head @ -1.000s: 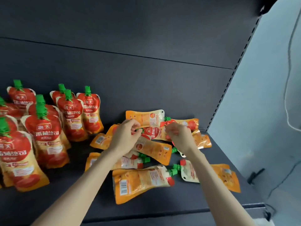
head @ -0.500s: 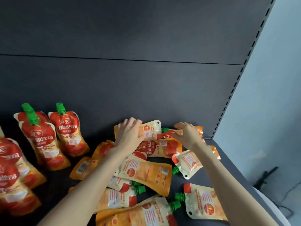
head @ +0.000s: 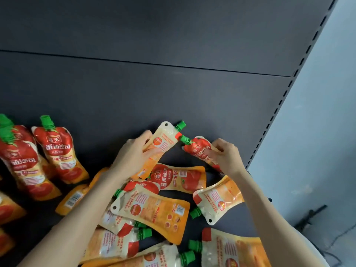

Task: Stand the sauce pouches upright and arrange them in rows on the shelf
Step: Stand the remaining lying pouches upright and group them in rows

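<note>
Both hands have each raised a pouch off the far pile: left hand [head: 133, 153] grips an orange back-facing pouch [head: 163, 143], right hand [head: 227, 157] a red-fronted pouch [head: 200, 149], green caps nearly touching. Upright pouches [head: 57, 149] stand far left on the shelf [head: 221, 214].

Upright pouches [head: 57, 151] stand left of the fallen pouches [head: 152, 209].
</note>
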The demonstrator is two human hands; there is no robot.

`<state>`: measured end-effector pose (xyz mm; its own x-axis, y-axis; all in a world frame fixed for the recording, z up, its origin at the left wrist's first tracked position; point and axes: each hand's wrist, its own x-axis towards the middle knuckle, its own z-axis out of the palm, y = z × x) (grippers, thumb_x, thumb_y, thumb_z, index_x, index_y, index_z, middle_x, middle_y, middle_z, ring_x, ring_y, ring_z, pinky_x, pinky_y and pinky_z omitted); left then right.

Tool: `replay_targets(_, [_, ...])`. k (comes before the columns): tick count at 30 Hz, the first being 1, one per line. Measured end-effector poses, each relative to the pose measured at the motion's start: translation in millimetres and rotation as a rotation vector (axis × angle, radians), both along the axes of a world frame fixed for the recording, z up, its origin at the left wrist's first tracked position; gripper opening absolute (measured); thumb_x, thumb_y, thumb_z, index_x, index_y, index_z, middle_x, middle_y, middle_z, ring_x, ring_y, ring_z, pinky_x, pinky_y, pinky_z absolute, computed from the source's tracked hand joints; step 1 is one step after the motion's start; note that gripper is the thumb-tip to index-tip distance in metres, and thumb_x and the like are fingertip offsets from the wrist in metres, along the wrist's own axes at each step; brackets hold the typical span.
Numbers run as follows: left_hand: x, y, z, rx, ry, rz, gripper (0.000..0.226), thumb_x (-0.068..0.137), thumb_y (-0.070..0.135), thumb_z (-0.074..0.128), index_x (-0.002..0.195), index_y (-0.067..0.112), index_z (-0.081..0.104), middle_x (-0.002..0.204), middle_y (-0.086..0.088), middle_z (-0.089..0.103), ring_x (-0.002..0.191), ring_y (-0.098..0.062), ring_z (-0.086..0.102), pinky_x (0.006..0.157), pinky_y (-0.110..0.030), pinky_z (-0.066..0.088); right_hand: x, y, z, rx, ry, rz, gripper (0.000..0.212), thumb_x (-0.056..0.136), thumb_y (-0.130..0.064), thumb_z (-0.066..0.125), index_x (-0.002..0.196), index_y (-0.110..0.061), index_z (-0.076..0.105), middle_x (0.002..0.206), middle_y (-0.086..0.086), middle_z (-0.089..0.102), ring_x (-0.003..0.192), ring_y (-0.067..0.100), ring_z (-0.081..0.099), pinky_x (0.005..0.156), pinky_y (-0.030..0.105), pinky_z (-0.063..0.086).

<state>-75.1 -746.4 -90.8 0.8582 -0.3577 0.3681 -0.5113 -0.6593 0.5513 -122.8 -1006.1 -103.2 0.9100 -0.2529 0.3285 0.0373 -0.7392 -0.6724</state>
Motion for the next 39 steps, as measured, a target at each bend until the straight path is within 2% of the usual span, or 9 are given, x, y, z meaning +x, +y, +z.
replay_targets(3, [-5.3, -15.9, 2.0, -0.222, 0.086, 0.030, 0.026, 0.086, 0.037, 0.063, 0.086, 0.017, 0.046, 0.086, 0.007, 0.064, 0.076, -0.008, 0.063, 0.060, -0.032, 0.053, -3.4, -4.0, 6.4, 0.114, -0.090, 0.009, 0.033, 0.087, -0.015, 0.064, 0.064, -0.021, 0.041, 0.061, -0.009, 0.042, 0.056, 0.006, 0.039, 0.051, 0.015, 0.032])
replay_targets(8, [-23.0, -45.9, -8.8, -0.426, 0.187, 0.082, 0.024, 0.087, 0.030, 0.062, 0.103, 0.014, 0.057, 0.095, 0.009, 0.064, 0.083, 0.000, 0.061, 0.068, -0.021, 0.052, -8.8, -13.9, -3.4, 0.370, -0.073, 0.069, 0.023, 0.089, -0.017, 0.061, 0.076, -0.006, 0.046, 0.073, 0.007, 0.053, 0.073, 0.023, 0.054, 0.064, 0.037, 0.045])
replay_targets(11, [-30.0, -53.6, -25.3, -0.474, 0.262, 0.085, 0.022, 0.088, 0.031, 0.061, 0.103, 0.014, 0.061, 0.095, 0.007, 0.067, 0.086, -0.006, 0.064, 0.073, -0.029, 0.055, -14.4, -20.6, -7.0, 0.557, -0.057, 0.102, 0.013, 0.092, -0.017, 0.057, 0.095, -0.006, 0.052, 0.094, 0.008, 0.063, 0.090, 0.022, 0.064, 0.075, 0.032, 0.052])
replay_targets(14, [-39.6, -57.1, -34.7, -0.515, 0.361, 0.032, 0.019, 0.090, 0.034, 0.057, 0.106, 0.024, 0.058, 0.098, 0.008, 0.067, 0.093, -0.009, 0.065, 0.081, -0.034, 0.055, -17.8, -26.5, -13.5, 0.659, -0.019, 0.134, 0.021, 0.090, -0.014, 0.060, 0.109, -0.011, 0.052, 0.103, 0.005, 0.064, 0.096, 0.018, 0.063, 0.079, 0.028, 0.053])
replay_targets(17, [-46.4, -60.2, -29.7, -0.553, 0.421, -0.020, 0.022, 0.093, 0.031, 0.053, 0.116, 0.029, 0.052, 0.105, 0.012, 0.065, 0.100, -0.007, 0.063, 0.085, -0.029, 0.052, -18.2, -28.4, -16.6, 0.534, -0.045, 0.158, 0.041, 0.081, -0.008, 0.069, 0.118, -0.012, 0.053, 0.102, 0.000, 0.066, 0.094, 0.015, 0.064, 0.080, 0.026, 0.052])
replay_targets(22, [-52.0, -59.8, -18.2, -0.683, 0.526, -0.062, 0.028, 0.094, 0.035, 0.051, 0.122, 0.034, 0.050, 0.113, 0.007, 0.066, 0.104, -0.012, 0.063, 0.093, -0.042, 0.051, -23.5, -19.0, -6.3, 0.386, -0.206, 0.160, 0.037, 0.081, -0.008, 0.069, 0.116, -0.011, 0.057, 0.094, -0.014, 0.064, 0.089, 0.002, 0.063, 0.073, 0.015, 0.051])
replay_targets(28, [-56.3, -56.9, 5.9, -0.885, 0.736, -0.175, 0.039, 0.093, 0.052, 0.035, 0.129, 0.038, 0.045, 0.110, 0.001, 0.070, 0.105, -0.014, 0.065, 0.094, -0.038, 0.048, -29.7, -5.1, 24.9, 0.527, -0.266, 0.202, 0.017, 0.080, -0.010, 0.070, 0.093, -0.002, 0.061, 0.083, 0.005, 0.067, 0.076, 0.010, 0.065, 0.065, 0.021, 0.053])
replay_targets(35, [-61.4, -61.7, 13.7, -0.855, 0.809, -0.224, 0.057, 0.085, 0.066, 0.035, 0.135, 0.039, 0.042, 0.132, 0.008, 0.056, 0.121, -0.011, 0.052, 0.103, -0.042, 0.042, -33.4, 28.9, 28.9, 0.633, -0.114, 0.375, 0.020, 0.086, -0.015, 0.064, 0.103, -0.005, 0.060, 0.101, 0.013, 0.069, 0.091, 0.026, 0.068, 0.079, 0.038, 0.058])
replay_targets(39, [-68.4, -61.3, 11.8, -0.841, 0.898, -0.268, 0.044, 0.088, 0.062, 0.035, 0.122, 0.039, 0.051, 0.120, 0.005, 0.064, 0.112, -0.013, 0.059, 0.093, -0.038, 0.048, -33.3, 30.7, 27.4, 0.655, -0.087, 0.356, 0.021, 0.088, -0.017, 0.062, 0.105, -0.006, 0.059, 0.102, 0.009, 0.070, 0.091, 0.022, 0.069, 0.081, 0.039, 0.057])
